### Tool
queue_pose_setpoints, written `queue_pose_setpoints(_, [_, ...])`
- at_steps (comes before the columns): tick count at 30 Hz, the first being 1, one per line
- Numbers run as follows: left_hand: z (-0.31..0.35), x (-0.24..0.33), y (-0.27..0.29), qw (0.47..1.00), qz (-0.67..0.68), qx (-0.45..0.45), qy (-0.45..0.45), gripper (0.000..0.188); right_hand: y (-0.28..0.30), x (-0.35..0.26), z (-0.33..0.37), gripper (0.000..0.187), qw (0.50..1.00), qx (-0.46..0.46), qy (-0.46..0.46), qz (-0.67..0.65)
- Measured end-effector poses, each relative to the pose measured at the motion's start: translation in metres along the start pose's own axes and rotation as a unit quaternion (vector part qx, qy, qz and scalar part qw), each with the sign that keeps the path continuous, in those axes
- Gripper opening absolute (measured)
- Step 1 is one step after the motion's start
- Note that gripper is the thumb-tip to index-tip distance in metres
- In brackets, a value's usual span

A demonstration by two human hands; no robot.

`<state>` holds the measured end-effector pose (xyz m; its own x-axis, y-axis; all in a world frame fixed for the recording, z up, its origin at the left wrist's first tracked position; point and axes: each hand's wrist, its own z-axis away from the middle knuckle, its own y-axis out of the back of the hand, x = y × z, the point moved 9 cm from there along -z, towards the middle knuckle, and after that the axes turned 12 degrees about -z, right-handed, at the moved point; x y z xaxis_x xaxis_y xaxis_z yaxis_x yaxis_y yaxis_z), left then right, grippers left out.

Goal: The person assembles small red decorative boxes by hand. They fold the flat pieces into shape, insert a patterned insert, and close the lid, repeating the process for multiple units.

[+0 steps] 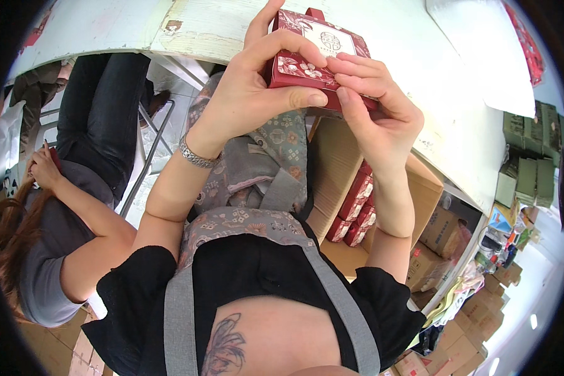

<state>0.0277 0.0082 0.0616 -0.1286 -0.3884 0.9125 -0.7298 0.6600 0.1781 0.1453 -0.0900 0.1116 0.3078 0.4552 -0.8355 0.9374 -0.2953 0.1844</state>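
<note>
Both my hands are closed around a small dark red gift box [292, 65] with a white label panel and pale flower prints, held above the near edge of the white table. My left hand [250, 84] grips its left side, thumb along the near face and index finger over the top edge. On the right side, my right hand [382, 103] has its fingertips on the top edge and its thumb on the near face. A red tab [315, 12] sticks up at the far edge. My fingers hide part of the near face.
Below the table on my right, an open cardboard carton [329, 169] holds several similar red boxes [357, 207]. White sheets [482, 56] lie on the worn white table [207, 31]. A co-worker [75, 232] sits to my left. More cartons [442, 232] stand at the right.
</note>
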Motion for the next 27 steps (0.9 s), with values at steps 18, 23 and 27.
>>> queue_pose_setpoints(18, [0.0, 0.016, 0.001, 0.993, -0.053, -0.075, -0.077, 0.031, -0.004, 0.0, 0.007, 0.024, 0.995, -0.063, 0.074, -0.019])
queue_pose_setpoints(23, [0.003, 0.017, 0.002, 0.992, -0.054, -0.087, -0.076, 0.031, -0.006, -0.003, 0.01, 0.024, 0.993, -0.06, 0.098, -0.009])
queue_pose_setpoints(27, [0.003, 0.018, 0.004, 0.993, -0.024, -0.074, -0.085, 0.03, -0.008, -0.005, 0.006, 0.023, 0.992, -0.063, 0.105, 0.006])
